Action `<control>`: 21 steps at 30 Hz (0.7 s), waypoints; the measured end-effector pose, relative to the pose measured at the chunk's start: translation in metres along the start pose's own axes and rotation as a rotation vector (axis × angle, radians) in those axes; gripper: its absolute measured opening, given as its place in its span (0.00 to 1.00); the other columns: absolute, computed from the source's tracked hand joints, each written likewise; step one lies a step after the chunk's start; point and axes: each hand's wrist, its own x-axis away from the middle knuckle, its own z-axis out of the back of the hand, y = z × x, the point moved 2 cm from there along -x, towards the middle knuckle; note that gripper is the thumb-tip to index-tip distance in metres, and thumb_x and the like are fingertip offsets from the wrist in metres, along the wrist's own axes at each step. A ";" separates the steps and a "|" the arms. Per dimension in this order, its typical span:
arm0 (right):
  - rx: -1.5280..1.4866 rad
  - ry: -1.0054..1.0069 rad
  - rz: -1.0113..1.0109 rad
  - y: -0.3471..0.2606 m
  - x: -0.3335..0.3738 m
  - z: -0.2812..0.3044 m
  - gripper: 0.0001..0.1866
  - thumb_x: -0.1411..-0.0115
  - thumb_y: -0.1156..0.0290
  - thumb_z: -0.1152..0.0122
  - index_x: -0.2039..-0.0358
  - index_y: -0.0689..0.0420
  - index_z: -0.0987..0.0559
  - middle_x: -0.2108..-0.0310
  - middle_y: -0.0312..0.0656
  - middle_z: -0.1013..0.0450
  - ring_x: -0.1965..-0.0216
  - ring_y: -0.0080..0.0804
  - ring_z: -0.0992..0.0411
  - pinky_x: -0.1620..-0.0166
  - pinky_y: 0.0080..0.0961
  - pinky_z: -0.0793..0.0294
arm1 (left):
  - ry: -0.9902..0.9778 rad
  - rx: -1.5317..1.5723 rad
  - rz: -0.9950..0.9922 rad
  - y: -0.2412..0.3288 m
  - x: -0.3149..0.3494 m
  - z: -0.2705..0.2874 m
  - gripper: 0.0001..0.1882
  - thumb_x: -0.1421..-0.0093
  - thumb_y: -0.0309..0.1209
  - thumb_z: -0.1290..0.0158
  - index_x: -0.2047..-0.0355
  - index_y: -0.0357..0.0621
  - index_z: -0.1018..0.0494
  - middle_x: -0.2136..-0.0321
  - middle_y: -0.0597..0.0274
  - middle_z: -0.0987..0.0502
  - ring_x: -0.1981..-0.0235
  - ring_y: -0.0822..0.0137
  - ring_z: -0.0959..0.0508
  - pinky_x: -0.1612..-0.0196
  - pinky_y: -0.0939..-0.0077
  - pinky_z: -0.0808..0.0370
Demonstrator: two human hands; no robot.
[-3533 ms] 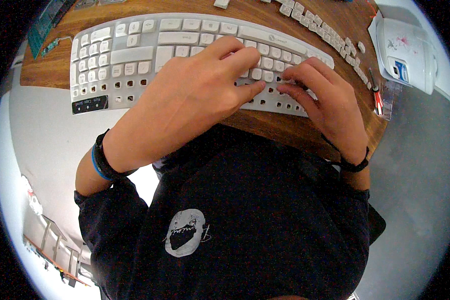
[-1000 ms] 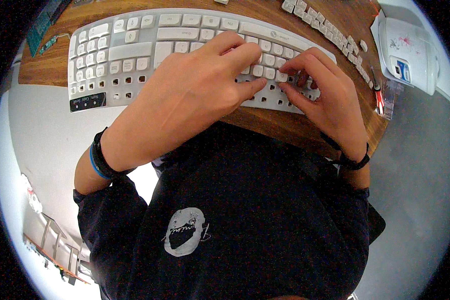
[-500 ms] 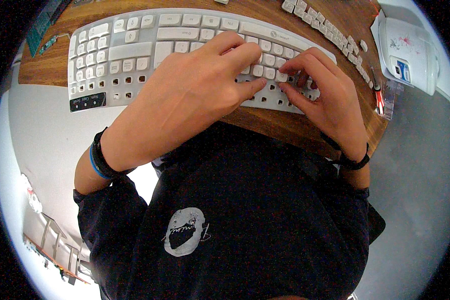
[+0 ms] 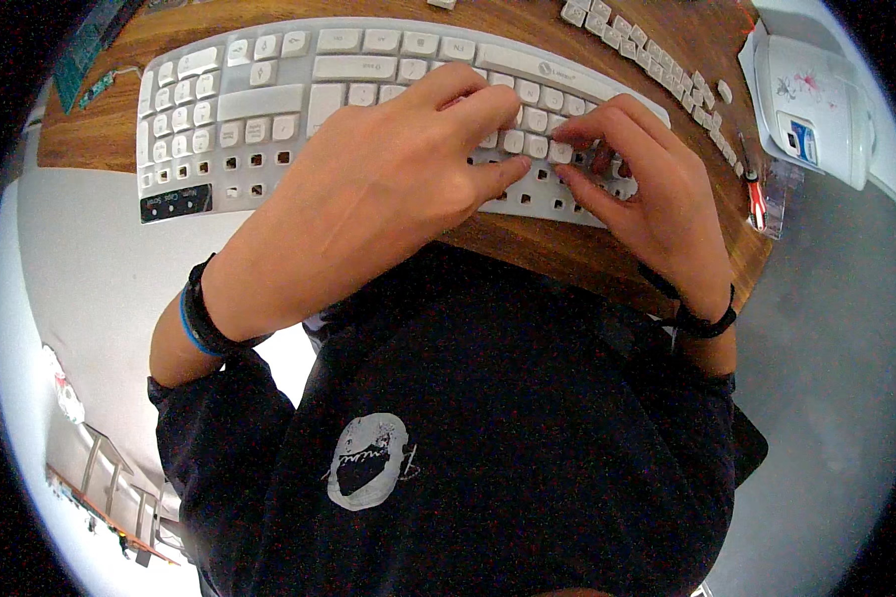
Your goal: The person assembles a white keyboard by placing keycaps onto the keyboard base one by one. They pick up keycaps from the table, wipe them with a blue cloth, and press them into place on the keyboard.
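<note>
A white keyboard (image 4: 259,100) lies upside down to me on the wooden table, many white keycaps on it. The rows nearest me show bare square sockets. My left hand (image 4: 393,174) reaches over the middle of the keyboard, index finger on the keys and thumb stretched apart near the sockets, nothing seen between them. At the right part, my right hand (image 4: 657,184) has its thumb and index fingertips on either side of a white keycap (image 4: 560,152) seated in the keyboard. Its other fingers curl over the keys and hide some.
Loose white keycaps (image 4: 657,75) lie in rows at the far right of the wooden table (image 4: 508,239). A screwdriver (image 4: 755,199) with a red handle rests near the right edge. Beyond stands a white container (image 4: 816,104). A green circuit board (image 4: 88,50) lies far left.
</note>
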 end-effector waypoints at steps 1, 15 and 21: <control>0.008 -0.001 0.009 0.001 0.000 0.000 0.13 0.38 0.69 0.25 0.54 0.51 0.18 0.56 0.39 0.21 0.57 0.46 0.17 0.57 0.38 0.15 | 0.003 -0.002 -0.002 0.000 0.000 -0.001 0.25 0.40 0.28 0.42 0.43 0.63 0.16 0.45 0.65 0.23 0.40 0.59 0.22 0.53 0.66 0.13; -0.151 -0.128 0.122 0.012 -0.010 0.009 0.14 0.41 0.81 0.27 0.55 0.59 0.19 0.56 0.43 0.25 0.58 0.39 0.20 0.55 0.36 0.19 | -0.045 0.033 0.032 0.006 -0.005 0.007 0.26 0.39 0.27 0.43 0.41 0.62 0.17 0.45 0.64 0.21 0.40 0.56 0.21 0.51 0.64 0.13; -0.171 -0.083 0.218 0.017 -0.010 0.006 0.14 0.39 0.79 0.33 0.52 0.57 0.22 0.54 0.49 0.26 0.53 0.57 0.21 0.52 0.47 0.19 | -0.087 0.005 0.049 0.008 -0.013 0.010 0.27 0.40 0.25 0.43 0.40 0.62 0.16 0.48 0.63 0.21 0.44 0.57 0.20 0.50 0.64 0.14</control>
